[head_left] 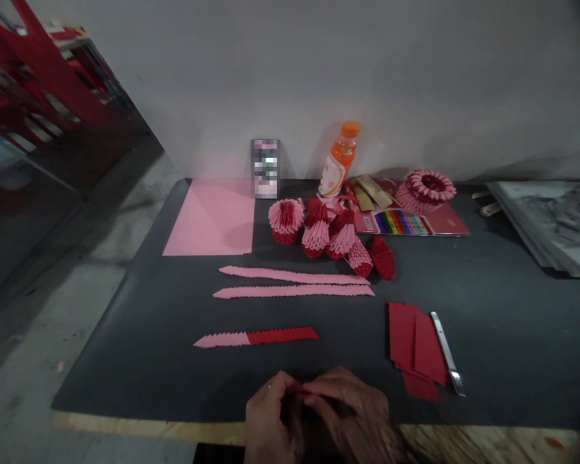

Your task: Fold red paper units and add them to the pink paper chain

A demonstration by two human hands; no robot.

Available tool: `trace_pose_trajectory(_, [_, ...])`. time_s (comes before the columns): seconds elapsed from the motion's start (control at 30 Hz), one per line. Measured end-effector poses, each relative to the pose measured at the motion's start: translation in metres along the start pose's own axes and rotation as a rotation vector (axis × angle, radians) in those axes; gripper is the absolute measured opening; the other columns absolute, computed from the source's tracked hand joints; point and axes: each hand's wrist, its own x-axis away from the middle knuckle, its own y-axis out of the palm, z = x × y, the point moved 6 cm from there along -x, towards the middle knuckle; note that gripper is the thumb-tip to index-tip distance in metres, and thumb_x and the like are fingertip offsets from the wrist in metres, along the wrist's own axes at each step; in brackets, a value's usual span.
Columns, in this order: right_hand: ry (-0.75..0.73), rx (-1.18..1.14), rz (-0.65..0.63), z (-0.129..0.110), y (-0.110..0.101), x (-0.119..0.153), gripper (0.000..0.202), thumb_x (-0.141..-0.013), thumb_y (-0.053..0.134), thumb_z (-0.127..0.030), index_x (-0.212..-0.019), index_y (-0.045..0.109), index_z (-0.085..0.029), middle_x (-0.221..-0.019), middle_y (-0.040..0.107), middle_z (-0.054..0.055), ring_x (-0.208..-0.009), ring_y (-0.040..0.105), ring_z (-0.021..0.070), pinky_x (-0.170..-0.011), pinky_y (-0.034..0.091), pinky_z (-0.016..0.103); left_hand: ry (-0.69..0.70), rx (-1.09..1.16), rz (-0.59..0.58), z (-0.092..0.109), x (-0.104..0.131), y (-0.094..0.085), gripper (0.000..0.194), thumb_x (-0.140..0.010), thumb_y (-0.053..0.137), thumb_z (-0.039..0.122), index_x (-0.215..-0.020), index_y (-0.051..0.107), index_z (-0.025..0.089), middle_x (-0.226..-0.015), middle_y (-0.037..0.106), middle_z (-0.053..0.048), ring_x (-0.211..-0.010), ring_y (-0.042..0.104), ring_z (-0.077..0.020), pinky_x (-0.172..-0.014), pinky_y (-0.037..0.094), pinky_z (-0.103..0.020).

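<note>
At the table's front edge, my left hand (270, 415) and my right hand (350, 406) meet, fingers pinched together on a small piece of red paper (298, 389). Most of that piece is hidden by the fingers. Just beyond them lies a chain of folded paper units (280, 336), pink at the left and red at the right. Two longer pink folded-paper chains (290, 291) lie side by side farther back. To the right of my right hand rest several red paper rectangles (415, 348), with a silver utility knife (447, 353) along their right side.
Folded pink and red paper pieces (315, 238) stand in a row mid-table. Behind are pink sheets (212, 219), a phone (265, 169) against the wall, an orange-capped bottle (339, 160), and a round paper basket (425, 191) on a red pack (444, 222). Plastic-covered material (551, 222) lies right.
</note>
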Motion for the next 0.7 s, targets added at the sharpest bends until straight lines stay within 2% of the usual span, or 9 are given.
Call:
trace_pose_trajectory(0.03, [-0.045,-0.004,-0.01,-0.003,0.0,0.0,0.011,-0.101,0.094,-0.028,-0.104,0.097,-0.038,-0.086,0.097,-0.006,-0.069,0.095,0.0191,-0.07,0.076,0.018,-0.017,0.009,0.0,0.001,0.002,0.0,0.03,-0.106,0.074,0.034,-0.077,0.078,0.038,-0.064,0.078,0.0,-0.057,0.076,-0.0282,-0.064,0.056,-0.036])
trace_pose_trajectory(0.1, [-0.082,-0.011,-0.014,-0.006,-0.001,0.0,0.018,-0.105,0.084,-0.02,-0.099,0.091,-0.036,-0.082,0.094,-0.006,-0.068,0.094,0.0183,-0.07,0.076,0.019,-0.028,0.029,0.001,0.003,0.005,0.0,0.03,-0.104,0.075,0.037,-0.075,0.077,0.037,-0.064,0.077,-0.001,-0.057,0.074,-0.0286,-0.064,0.055,-0.037])
trace_pose_trajectory(0.17, [-0.122,-0.013,-0.023,-0.009,0.0,0.0,0.021,-0.104,0.079,-0.016,-0.104,0.087,-0.036,-0.083,0.094,-0.007,-0.071,0.094,0.0183,-0.072,0.077,0.02,-0.031,0.061,0.018,0.005,0.006,-0.002,0.03,-0.103,0.075,0.039,-0.073,0.079,0.037,-0.066,0.078,-0.003,-0.059,0.074,-0.0284,-0.065,0.054,-0.038])
trace_pose_trajectory(0.27, [-0.175,-0.003,-0.057,-0.013,0.003,0.001,0.027,-0.103,0.083,-0.016,-0.118,0.088,-0.038,-0.092,0.097,-0.007,-0.075,0.095,0.018,-0.074,0.077,0.019,-0.04,0.12,0.047,0.004,0.007,-0.005,0.029,-0.101,0.078,0.039,-0.073,0.081,0.036,-0.07,0.079,-0.003,-0.063,0.075,-0.0272,-0.067,0.056,-0.037])
trace_pose_trajectory(0.33, [-0.201,0.014,-0.082,-0.014,0.006,0.003,0.033,-0.101,0.082,-0.014,-0.122,0.088,-0.039,-0.095,0.098,-0.007,-0.075,0.096,0.0174,-0.075,0.077,0.019,-0.044,0.143,0.058,0.002,0.009,-0.006,0.027,-0.1,0.081,0.043,-0.074,0.083,0.037,-0.073,0.082,-0.004,-0.068,0.078,-0.0287,-0.07,0.059,-0.038])
trace_pose_trajectory(0.47, [-0.205,0.092,-0.046,-0.012,0.007,0.01,0.034,-0.099,0.069,-0.007,-0.109,0.085,-0.035,-0.081,0.088,-0.006,-0.067,0.09,0.0169,-0.066,0.074,0.02,-0.06,0.158,0.055,-0.004,0.017,-0.007,0.035,-0.104,0.081,0.059,-0.076,0.086,0.038,-0.075,0.085,-0.007,-0.071,0.082,-0.0327,-0.072,0.066,-0.043])
trace_pose_trajectory(0.53, [-0.218,0.121,-0.02,-0.01,0.005,0.011,0.035,-0.097,0.067,-0.006,-0.109,0.084,-0.035,-0.078,0.086,-0.006,-0.062,0.086,0.0167,-0.062,0.072,0.021,-0.051,0.186,0.03,-0.008,0.017,-0.008,0.034,-0.104,0.082,0.06,-0.079,0.09,0.039,-0.077,0.088,-0.008,-0.073,0.085,-0.0337,-0.075,0.07,-0.044])
trace_pose_trajectory(0.63, [-0.285,0.114,-0.037,-0.01,0.005,0.011,0.033,-0.1,0.075,-0.014,-0.119,0.088,-0.038,-0.092,0.097,-0.005,-0.074,0.093,0.019,-0.073,0.078,0.025,-0.019,0.263,-0.047,-0.013,0.01,-0.012,0.022,-0.101,0.089,0.048,-0.081,0.095,0.041,-0.079,0.093,-0.007,-0.078,0.092,-0.0348,-0.08,0.075,-0.044])
trace_pose_trajectory(0.7, [-0.267,0.07,-0.012,-0.007,0.003,0.01,0.018,-0.107,0.082,-0.03,-0.115,0.091,-0.044,-0.094,0.099,-0.007,-0.076,0.094,0.0203,-0.076,0.08,0.029,-0.016,0.317,-0.121,-0.016,0.002,-0.012,0.014,-0.096,0.093,0.045,-0.084,0.099,0.045,-0.08,0.097,-0.007,-0.079,0.095,-0.0368,-0.082,0.079,-0.047])
